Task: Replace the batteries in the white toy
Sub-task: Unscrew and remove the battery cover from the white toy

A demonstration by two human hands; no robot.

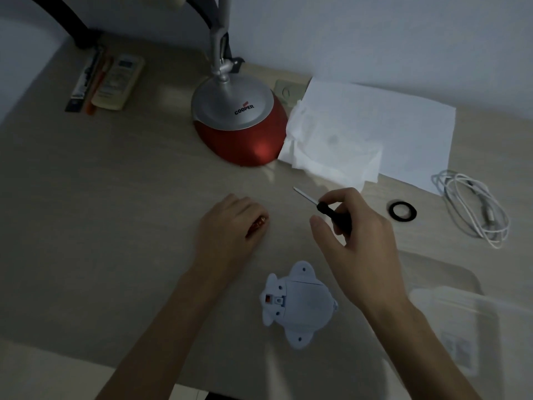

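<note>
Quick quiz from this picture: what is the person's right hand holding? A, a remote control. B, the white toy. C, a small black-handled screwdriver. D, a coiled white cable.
C: the right hand grips a screwdriver with a black handle, its metal tip pointing toward the lamp base, above the table.

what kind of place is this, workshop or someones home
Most likely a desk at home rather than a workshop. A desk lamp stands on the pale table against a plain wall, with a remote control at the back and a coiled white cable to the right.
</note>
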